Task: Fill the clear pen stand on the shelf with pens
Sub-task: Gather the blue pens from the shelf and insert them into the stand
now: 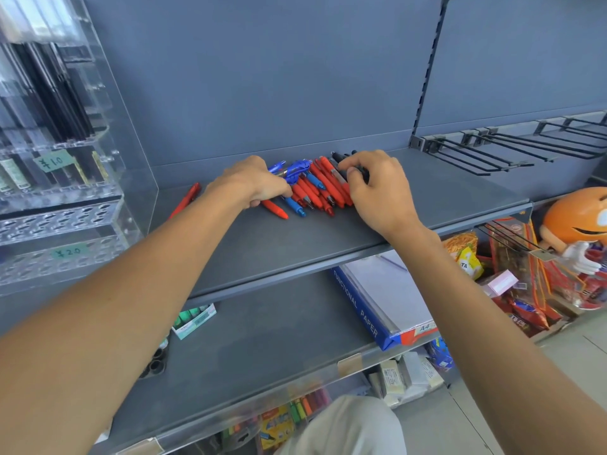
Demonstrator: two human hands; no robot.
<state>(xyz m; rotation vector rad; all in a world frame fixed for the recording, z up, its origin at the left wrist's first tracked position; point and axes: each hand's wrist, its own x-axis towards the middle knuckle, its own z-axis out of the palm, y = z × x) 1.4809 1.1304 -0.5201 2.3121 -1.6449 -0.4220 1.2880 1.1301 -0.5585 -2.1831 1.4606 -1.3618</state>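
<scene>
A pile of red, blue and black pens (315, 187) lies on the grey shelf (328, 244). My left hand (253, 183) rests on the pile's left side, fingers curled over blue and red pens. At the pile's right side my right hand (377, 188) pinches black pens between thumb and fingers. One red pen (187, 200) lies apart to the left. The clear pen stand (62, 159) stands at the far left of the shelf; its upper tiers hold black pens, and its lower rows of holes (65, 221) show no pens.
Black wire hooks (492, 152) stick out from the back panel at right. Below the shelf lie a ream of A4 paper (387, 307), a teal box (193, 320), snack packets and an orange figure (578, 221). My knee (348, 428) shows at the bottom.
</scene>
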